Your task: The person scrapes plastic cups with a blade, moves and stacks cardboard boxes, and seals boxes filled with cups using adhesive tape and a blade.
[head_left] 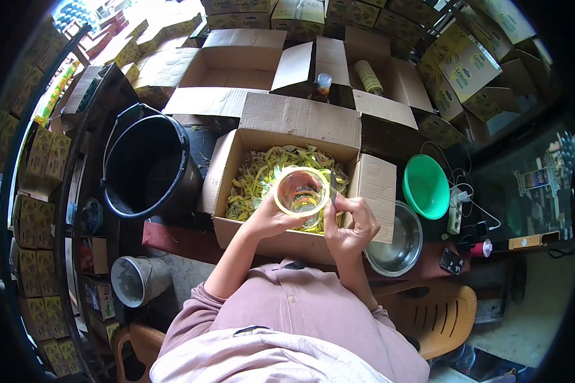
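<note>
Yellow-rimmed cup (286, 205) is in your left hand (268, 217), held above the middle of an open box, its mouth turned up towards you.

From the largest down, the dark desk (201, 137) carries the things around you. Right in front of you on it, the open cardboard box (300, 115) has its flaps folded out and is filled with yellow strips (252, 171). To its left is a big black bucket (148, 163) with its handle up. Beyond the right flap you have a shiny bowl (396, 246), partly covered by that flap, and lower left, near your left arm, a grey bucket (134, 281). A green bowl (426, 186) is just beyond the shiny one. Behind the box, a small dark jar (322, 89) sits between two other open cartons.

Your left hand is curled round the cup's left side. Your right hand (353, 223) is pinched, thumb against finger, on a narrow dark strip (333, 185) beside the cup's right rim; whether the two touch, you cannot tell.
</note>
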Demonstrator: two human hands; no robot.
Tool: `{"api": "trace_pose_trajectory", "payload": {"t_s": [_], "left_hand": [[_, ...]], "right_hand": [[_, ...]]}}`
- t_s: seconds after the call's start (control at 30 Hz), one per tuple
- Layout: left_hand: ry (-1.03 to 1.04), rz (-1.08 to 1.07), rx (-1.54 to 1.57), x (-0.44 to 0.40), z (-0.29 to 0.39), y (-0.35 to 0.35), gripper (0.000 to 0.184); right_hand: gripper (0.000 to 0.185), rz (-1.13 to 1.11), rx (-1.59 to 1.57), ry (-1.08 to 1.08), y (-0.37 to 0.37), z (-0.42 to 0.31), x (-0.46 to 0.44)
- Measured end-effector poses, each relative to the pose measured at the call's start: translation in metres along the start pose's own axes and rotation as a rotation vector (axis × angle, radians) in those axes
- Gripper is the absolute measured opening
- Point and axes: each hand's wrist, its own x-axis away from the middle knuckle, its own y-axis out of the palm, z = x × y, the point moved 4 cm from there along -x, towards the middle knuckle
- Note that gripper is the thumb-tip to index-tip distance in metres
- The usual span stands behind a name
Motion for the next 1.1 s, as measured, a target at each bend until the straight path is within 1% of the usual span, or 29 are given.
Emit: {"api": "trace_pose_trajectory", "payload": {"t_s": [0.2, 0.27, 0.3, 0.37, 0.47, 0.6, 0.7, 0.77, 0.8, 0.83, 0.87, 0.9, 1.0, 1.03, 1.1], "left_hand": [[-0.009, -0.025, -0.026, 0.001, -0.002, -0.002, 0.066], [-0.016, -0.036, -0.082, 0.005, -0.002, -0.002, 0.068], [-0.019, -0.041, -0.109, 0.006, -0.003, -0.001, 0.069], [-0.01, -0.042, -0.067, 0.006, -0.004, 0.001, 0.07], [-0.019, -0.039, -0.043, 0.006, -0.008, 0.0, 0.071], [-0.042, -0.034, 0.002, 0.003, -0.009, -0.001, 0.071], [-0.004, -0.041, -0.04, 0.002, 0.002, 0.0, 0.069], [-0.078, 0.023, 0.089, 0.003, -0.003, -0.002, 0.065], [-0.115, 0.056, 0.153, 0.004, -0.007, -0.004, 0.064], [-0.103, 0.032, 0.135, 0.004, -0.01, -0.009, 0.062], [-0.133, 0.035, 0.413, 0.005, -0.017, -0.012, 0.056], [-0.141, 0.029, 0.505, 0.005, -0.016, -0.012, 0.056], [-0.132, -0.021, 0.748, 0.005, -0.013, -0.012, 0.058], [-0.122, -0.043, 0.823, 0.004, -0.012, -0.012, 0.059], [-0.111, -0.058, 0.903, 0.005, -0.014, -0.014, 0.06]], "right_hand": [[0.014, -0.001, 0.058, -0.045, 0.003, -0.002, -0.004], [0.014, 0.002, 0.082, -0.061, 0.004, -0.001, -0.004], [0.014, -0.008, 0.067, -0.054, 0.004, 0.0, -0.005], [0.013, -0.028, 0.037, -0.043, 0.003, 0.002, -0.007], [0.014, 0.021, -0.045, -0.017, 0.004, 0.009, -0.003], [0.012, 0.033, -0.054, 0.024, 0.0, 0.007, -0.001], [0.012, 0.023, -0.069, 0.013, -0.001, 0.005, 0.001], [0.012, 0.023, -0.078, 0.003, -0.002, 0.004, 0.002], [0.012, 0.022, -0.094, 0.049, -0.003, 0.008, 0.002], [0.013, 0.02, -0.111, 0.094, -0.005, 0.014, 0.002], [0.013, 0.018, -0.128, 0.139, -0.007, 0.019, 0.001], [0.014, 0.019, -0.233, 0.272, -0.008, 0.026, 0.001], [0.018, -0.071, -0.24, 0.481, -0.009, 0.056, 0.002], [0.027, -0.169, -0.043, 0.46, -0.011, 0.067, 0.006], [0.027, -0.174, -0.097, 0.523, -0.016, 0.085, 0.016]]}}
